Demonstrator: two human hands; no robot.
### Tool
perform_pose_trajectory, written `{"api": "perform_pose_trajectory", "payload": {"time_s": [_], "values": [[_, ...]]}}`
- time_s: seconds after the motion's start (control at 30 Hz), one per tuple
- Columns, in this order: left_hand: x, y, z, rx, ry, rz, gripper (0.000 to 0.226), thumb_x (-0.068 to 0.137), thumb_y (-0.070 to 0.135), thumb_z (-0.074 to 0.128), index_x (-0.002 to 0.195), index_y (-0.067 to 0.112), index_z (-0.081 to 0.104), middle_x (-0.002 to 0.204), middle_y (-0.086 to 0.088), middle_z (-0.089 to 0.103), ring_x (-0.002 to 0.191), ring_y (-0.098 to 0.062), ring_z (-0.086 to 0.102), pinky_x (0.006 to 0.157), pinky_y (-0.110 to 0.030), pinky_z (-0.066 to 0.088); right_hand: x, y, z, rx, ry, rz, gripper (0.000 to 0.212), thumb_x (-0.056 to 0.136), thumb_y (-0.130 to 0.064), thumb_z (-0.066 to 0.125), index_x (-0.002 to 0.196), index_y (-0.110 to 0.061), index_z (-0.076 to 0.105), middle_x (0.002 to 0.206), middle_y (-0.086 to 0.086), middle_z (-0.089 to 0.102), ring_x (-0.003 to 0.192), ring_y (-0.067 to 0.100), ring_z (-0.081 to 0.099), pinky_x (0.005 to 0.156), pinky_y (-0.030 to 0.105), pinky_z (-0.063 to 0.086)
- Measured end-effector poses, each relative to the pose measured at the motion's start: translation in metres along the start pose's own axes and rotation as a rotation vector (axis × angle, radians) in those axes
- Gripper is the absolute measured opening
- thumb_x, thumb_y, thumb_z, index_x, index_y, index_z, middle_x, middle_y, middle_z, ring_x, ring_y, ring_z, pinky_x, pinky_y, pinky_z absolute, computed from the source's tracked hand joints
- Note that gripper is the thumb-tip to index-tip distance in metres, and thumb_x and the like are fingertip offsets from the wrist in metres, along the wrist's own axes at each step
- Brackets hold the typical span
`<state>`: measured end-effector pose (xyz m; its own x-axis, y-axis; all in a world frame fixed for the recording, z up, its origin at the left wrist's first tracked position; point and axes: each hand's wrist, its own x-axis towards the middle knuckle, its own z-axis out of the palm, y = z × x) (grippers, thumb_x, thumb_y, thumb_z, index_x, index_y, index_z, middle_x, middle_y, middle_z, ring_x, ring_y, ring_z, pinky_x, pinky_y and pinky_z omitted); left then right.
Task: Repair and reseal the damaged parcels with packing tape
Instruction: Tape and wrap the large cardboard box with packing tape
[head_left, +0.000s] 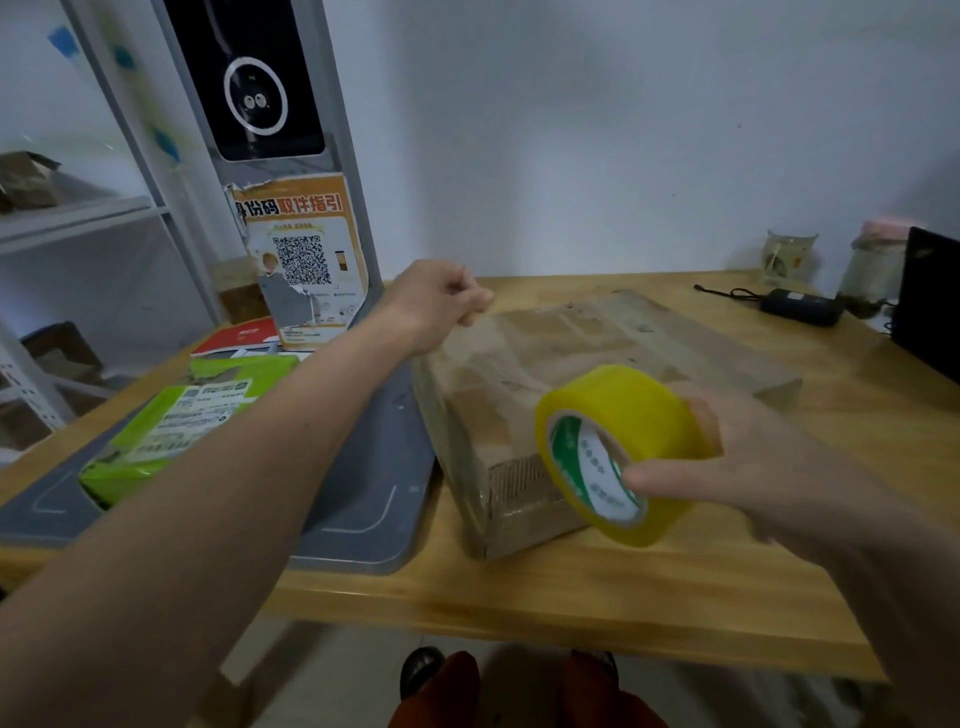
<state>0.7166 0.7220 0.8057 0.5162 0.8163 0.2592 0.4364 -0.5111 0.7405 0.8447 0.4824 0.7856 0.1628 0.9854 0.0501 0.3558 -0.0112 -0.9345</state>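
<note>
You stand at a light wooden table (571, 587) set against a plain white wall (597, 130). To your left, grey metal shelving (78, 218) runs along the wall, beside a grey kiosk column (291, 171) with a dark screen and an orange QR poster (304, 260). Pale floor (322, 675) below; light is soft, even

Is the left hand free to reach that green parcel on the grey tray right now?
Probably yes. The left hand is up over the far edge of the cardboard box, fingers curled as if pinching something unclear. The green parcel lies uncovered on the grey tray, beside that forearm, with nothing between them.
</note>
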Motion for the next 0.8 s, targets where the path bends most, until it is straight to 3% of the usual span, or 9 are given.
{"api": "perform_pose_trajectory", "payload": {"time_s": [0.07,0.13,0.23,0.33,0.4,0.47,0.57,0.7,0.8], "values": [[0.007,-0.003,0.006,-0.061,-0.082,-0.022,0.023,0.093,0.018,0.066,0.072,0.012,0.060,0.062,-0.001,0.060,0.058,-0.013,0.059,0.071,-0.031,0.055,0.001,-0.003,-0.001,0.062,0.013,0.001,0.040,0.063,-0.017,0.081,0.096,-0.028,0.062,0.077,-0.013,0.073,0.063,0.002,0.068,0.047,0.012,0.049],[0.014,-0.003,0.010,-0.168,-0.103,-0.034,0.019,0.090,0.014,0.069,0.073,0.007,0.063,0.059,-0.003,0.057,0.047,-0.010,0.054,0.057,-0.026,0.057,0.005,-0.004,-0.006,0.139,0.078,0.000,0.044,0.060,-0.017,0.085,0.098,-0.021,0.063,0.072,-0.006,0.073,0.054,0.005,0.066,0.037,0.011,0.043],[0.026,-0.008,0.013,-0.150,-0.073,-0.003,0.015,0.084,0.016,0.076,0.076,0.005,0.071,0.056,0.000,0.062,0.042,-0.007,0.043,0.043,-0.018,0.042,0.019,-0.009,-0.011,0.072,0.134,0.012,0.044,0.051,-0.031,0.087,0.086,-0.018,0.064,0.068,-0.003,0.072,0.051,0.010,0.067,0.031,0.014,0.039],[0.037,-0.018,0.023,-0.085,-0.118,0.022,0.013,0.082,0.015,0.076,0.077,0.004,0.073,0.055,0.000,0.063,0.037,-0.002,0.039,0.040,-0.016,0.034,0.041,-0.014,-0.011,-0.013,0.125,0.076,0.052,0.053,-0.058,0.083,0.078,-0.015,0.068,0.075,0.001,0.074,0.067,0.017,0.072,0.061,0.029,0.058],[0.046,-0.027,0.026,-0.090,-0.111,0.031,0.013,0.082,0.016,0.076,0.077,0.004,0.073,0.057,0.000,0.063,0.036,0.001,0.041,0.041,-0.012,0.034,0.054,-0.015,-0.012,0.040,0.091,0.095,0.060,0.051,-0.062,0.076,0.085,-0.012,0.073,0.084,0.010,0.074,0.076,0.026,0.072,0.074,0.041,0.057],[0.057,-0.038,0.027,-0.074,-0.091,0.038,0.014,0.081,0.018,0.077,0.077,0.006,0.074,0.058,0.004,0.065,0.040,0.004,0.047,0.048,-0.010,0.038,0.062,-0.015,-0.016,0.140,0.010,0.097,0.058,0.056,-0.054,0.079,0.091,-0.007,0.074,0.091,0.015,0.073,0.082,0.030,0.072,0.076,0.044,0.057],[0.071,-0.055,0.031,-0.056,-0.102,0.053,0.016,0.080,0.020,0.078,0.065,0.017,0.072,0.056,0.010,0.066,0.052,0.006,0.056,0.065,-0.014,0.044,0.071,-0.018,-0.015,0.219,-0.105,0.058,0.027,0.070,-0.018,0.082,0.092,-0.006,0.073,0.094,0.017,0.073,0.085,0.032,0.071,0.073,0.040,0.058],[0.084,-0.066,0.041,-0.036,-0.150,0.095,0.015,0.080,0.016,0.078,0.066,0.015,0.072,0.063,0.005,0.066,0.054,0.005,0.056,0.065,-0.014,0.045,0.086,-0.014,-0.014,0.234,-0.073,0.081,0.036,0.067,-0.014,0.080,0.100,-0.006,0.071,0.097,0.015,0.073,0.090,0.032,0.070,0.078,0.042,0.056],[0.091,-0.071,0.044,0.030,-0.170,0.122,0.008,0.080,0.016,0.078,0.073,0.014,0.075,0.070,0.003,0.069,0.065,-0.003,0.061,0.072,-0.027,0.052,0.097,-0.010,-0.015,0.302,-0.051,0.133,0.038,0.065,-0.012,0.080,0.099,0.001,0.071,0.098,0.021,0.072,0.089,0.033,0.070,0.077,0.041,0.056]]}}
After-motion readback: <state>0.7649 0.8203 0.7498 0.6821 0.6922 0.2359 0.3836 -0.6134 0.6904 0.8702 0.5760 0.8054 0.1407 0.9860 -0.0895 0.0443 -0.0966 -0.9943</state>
